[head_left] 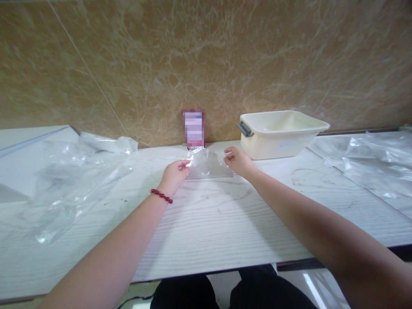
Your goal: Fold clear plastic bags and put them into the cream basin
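A small clear plastic bag (207, 165) is stretched between my two hands, just above the white wood-grain table (206, 227). My left hand (176, 175), with a red bead bracelet on its wrist, pinches the bag's left side. At the opposite side, the bent fingers of my right hand (238, 161) close on the bag's right edge. The bag's clear film makes its exact outline hard to see. Right behind it, a phone-like thing (193, 127) with a reddish border and a blurred face leans against the wall.
A cream plastic bin (273, 143) with a grey handle stands right of my right hand, against the marbled brown wall (206, 56). Crumpled clear plastic (77, 184) lies at the left by a white panel (22, 159). More clear plastic sheeting (380, 161) covers the far right.
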{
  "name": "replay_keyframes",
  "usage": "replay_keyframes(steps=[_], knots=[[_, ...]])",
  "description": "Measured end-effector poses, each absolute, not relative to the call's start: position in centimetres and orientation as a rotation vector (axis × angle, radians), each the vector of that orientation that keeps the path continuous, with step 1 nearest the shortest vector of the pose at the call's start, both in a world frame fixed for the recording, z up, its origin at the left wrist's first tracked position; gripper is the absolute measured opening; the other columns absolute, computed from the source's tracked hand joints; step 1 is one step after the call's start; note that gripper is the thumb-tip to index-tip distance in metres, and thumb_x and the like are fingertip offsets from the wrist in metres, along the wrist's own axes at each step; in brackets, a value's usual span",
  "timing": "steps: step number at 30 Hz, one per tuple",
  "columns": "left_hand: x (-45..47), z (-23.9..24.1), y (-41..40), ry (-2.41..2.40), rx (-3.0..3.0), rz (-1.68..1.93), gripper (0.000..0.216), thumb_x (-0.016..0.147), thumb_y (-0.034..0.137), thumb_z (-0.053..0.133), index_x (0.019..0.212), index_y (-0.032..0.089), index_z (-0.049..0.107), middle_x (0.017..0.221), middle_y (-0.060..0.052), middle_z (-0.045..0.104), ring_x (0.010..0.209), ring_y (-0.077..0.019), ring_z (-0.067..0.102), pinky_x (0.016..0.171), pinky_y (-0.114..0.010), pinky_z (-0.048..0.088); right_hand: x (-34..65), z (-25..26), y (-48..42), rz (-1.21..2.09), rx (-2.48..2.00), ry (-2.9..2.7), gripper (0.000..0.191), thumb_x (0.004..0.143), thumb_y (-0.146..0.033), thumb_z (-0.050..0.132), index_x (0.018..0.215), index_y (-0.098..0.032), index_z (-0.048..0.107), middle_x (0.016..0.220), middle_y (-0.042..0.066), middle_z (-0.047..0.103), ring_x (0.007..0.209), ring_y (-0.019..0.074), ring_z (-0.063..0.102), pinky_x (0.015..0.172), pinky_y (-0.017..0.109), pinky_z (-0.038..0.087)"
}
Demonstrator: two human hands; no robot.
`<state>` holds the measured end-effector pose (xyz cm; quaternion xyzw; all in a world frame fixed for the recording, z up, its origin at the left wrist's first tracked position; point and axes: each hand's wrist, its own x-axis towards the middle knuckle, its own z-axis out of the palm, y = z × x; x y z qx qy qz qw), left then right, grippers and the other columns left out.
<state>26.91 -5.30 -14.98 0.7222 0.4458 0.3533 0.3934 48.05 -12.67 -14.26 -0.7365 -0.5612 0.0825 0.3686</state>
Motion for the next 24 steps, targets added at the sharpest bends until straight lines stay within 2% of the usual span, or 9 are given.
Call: replay_keyframes(steps=[5,9,13,16,20,24], knots=[[27.0,-15.1,-5.5,1.121,1.799,0.913,0.032,0.060,0.022,0.054,0.091,0.014,0.059,0.080,-0.007,0.062,0.073,-0.0165,0.056,0.061,-0.025,0.044,48.0,-13.9,-13.2,0.300,-1.822,-1.444,0.031,0.072,-0.027,0.049,0.101,-0.019,0.044,0.072,-0.001,0.060,0.059,0.0075,0.054,0.059,0.020,0.040],[27.0,-14.7,-5.8,1.090,1.747,0.895,0.034,0.060,0.019,0.054,0.093,0.013,0.058,0.083,-0.008,0.061,0.074,-0.0161,0.056,0.061,-0.025,0.044,48.0,-12.8,-14.4,0.592,-1.784,-1.507,0.041,0.071,-0.040,0.051,0.106,-0.020,0.043,0.071,0.000,0.061,0.056,0.0077,0.052,0.055,0.019,0.040],[27.0,-14.6,-5.9,1.049,1.698,0.895,0.033,0.059,0.018,0.055,0.092,0.014,0.058,0.087,-0.008,0.061,0.079,-0.0159,0.056,0.065,-0.025,0.044,47.9,-12.4,-15.0,0.860,-1.729,-1.482,0.045,0.066,-0.032,0.059,0.107,-0.021,0.044,0.081,0.003,0.061,0.056,0.0067,0.052,0.051,0.017,0.040],[26.9,-14.7,-5.8,1.035,1.675,0.909,0.031,0.059,0.018,0.056,0.089,0.014,0.058,0.088,-0.008,0.061,0.081,-0.0160,0.056,0.069,-0.026,0.043,48.0,-12.7,-14.9,0.847,-1.817,-1.412,0.049,0.062,-0.028,0.063,0.107,-0.019,0.045,0.082,0.004,0.061,0.052,0.0061,0.051,0.047,0.016,0.037],[26.7,-14.9,-5.6,0.995,1.628,0.933,0.029,0.059,0.022,0.058,0.087,0.014,0.058,0.086,-0.007,0.062,0.080,-0.0158,0.057,0.072,-0.027,0.044,48.1,-12.9,-14.7,0.855,-1.999,-1.366,0.050,0.059,-0.034,0.064,0.104,-0.017,0.050,0.076,0.003,0.063,0.050,0.0068,0.049,0.044,0.016,0.034],[26.7,-14.9,-5.5,0.949,1.604,0.941,0.030,0.060,0.023,0.059,0.089,0.014,0.057,0.083,-0.006,0.062,0.074,-0.0147,0.058,0.071,-0.028,0.044,48.1,-12.8,-14.8,0.855,-2.070,-1.365,0.041,0.058,-0.041,0.061,0.092,-0.017,0.059,0.064,0.000,0.060,0.045,0.0062,0.044,0.039,0.017,0.030]])
